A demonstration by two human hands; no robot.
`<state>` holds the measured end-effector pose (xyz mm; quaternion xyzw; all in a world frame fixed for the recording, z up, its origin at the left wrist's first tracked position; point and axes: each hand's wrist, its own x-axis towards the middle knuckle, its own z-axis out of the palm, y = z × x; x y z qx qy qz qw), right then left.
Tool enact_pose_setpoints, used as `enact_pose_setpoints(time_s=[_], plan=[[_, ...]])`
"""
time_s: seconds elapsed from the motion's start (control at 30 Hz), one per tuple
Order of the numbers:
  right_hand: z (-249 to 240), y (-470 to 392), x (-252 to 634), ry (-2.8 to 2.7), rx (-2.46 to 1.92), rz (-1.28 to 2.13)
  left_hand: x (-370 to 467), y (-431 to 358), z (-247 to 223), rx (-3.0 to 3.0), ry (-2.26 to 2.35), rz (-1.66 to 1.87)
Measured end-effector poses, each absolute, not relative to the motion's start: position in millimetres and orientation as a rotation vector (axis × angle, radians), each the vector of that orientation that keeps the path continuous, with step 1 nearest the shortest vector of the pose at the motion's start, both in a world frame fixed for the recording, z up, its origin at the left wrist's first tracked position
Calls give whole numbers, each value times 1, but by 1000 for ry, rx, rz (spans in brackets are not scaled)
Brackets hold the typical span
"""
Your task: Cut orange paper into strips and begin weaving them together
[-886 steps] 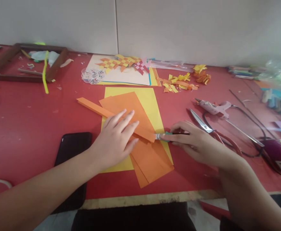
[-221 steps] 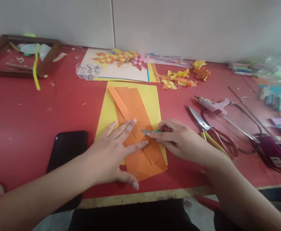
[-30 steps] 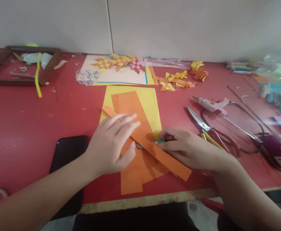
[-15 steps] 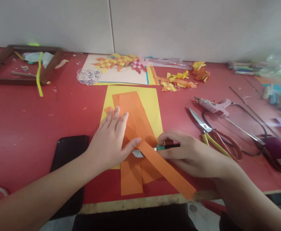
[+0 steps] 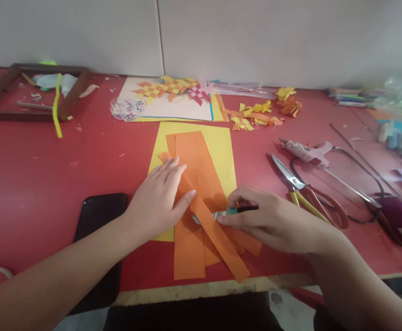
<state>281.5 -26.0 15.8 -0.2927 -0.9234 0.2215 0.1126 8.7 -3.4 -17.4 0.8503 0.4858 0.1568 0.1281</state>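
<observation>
My left hand (image 5: pixel 157 197) lies flat, fingers stretched, on orange paper strips. Its thumb presses near a fold in a long orange strip (image 5: pixel 217 236) that slants toward the table's front edge. In my right hand (image 5: pixel 276 218) is a box cutter (image 5: pixel 231 211) with a teal and dark handle. Its blade passes beneath the slanting strip, and the tip shows on the strip's left side. More orange paper (image 5: pixel 194 149) lies underneath, on a yellow sheet (image 5: pixel 223 142). My left palm and fingers cover part of the strips.
A black phone (image 5: pixel 99 211) lies beside my left forearm. To the right are scissors (image 5: pixel 295 184), a pink glue gun (image 5: pixel 311 154) and its cord. Behind the yellow sheet are woven paper fish (image 5: pixel 152 91), paper scraps (image 5: pixel 252 115) and a wooden frame (image 5: pixel 75 94).
The slanting strip's lower end has swung left, and another orange piece now shows below my right hand. The cutter's blade is more exposed. The papers have shifted slightly right.
</observation>
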Motion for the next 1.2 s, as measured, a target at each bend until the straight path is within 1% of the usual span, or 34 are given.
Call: enact_pose_setpoints(time_s=[0.17, 0.27, 0.33, 0.43, 0.5, 0.57, 0.77, 0.9, 1.07, 1.2], plan=[[19, -28, 276, -2655, -789, 848, 10, -2, -20, 2452, 1371, 462], [18, -28, 276, -2623, -814, 873, 10, -1, -19, 2447, 1346, 511], [17, -28, 276, -2607, -869, 855, 10, -1, -16, 2460, 1289, 639], [16, -28, 277, -2595, -979, 799, 7, -3, -8, 2471, 1066, 964], [15, -27, 277, -2600, -1041, 744, 6, -5, -4, 2483, 935, 1067], [15, -27, 277, -2611, -1069, 706, 5, -6, -2, 2533, 905, 1027], [13, -27, 279, -2644, -1057, 619, 8, -8, -6, 2682, 1064, 828], [13, -26, 281, -2650, -1004, 618, 8, -8, -8, 2777, 1016, 763], [17, -27, 281, -2564, -964, 729, 7, -2, -10, 2853, 1005, 779], [19, -28, 279, -2483, -913, 821, 7, -2, -8, 2802, 1015, 895]])
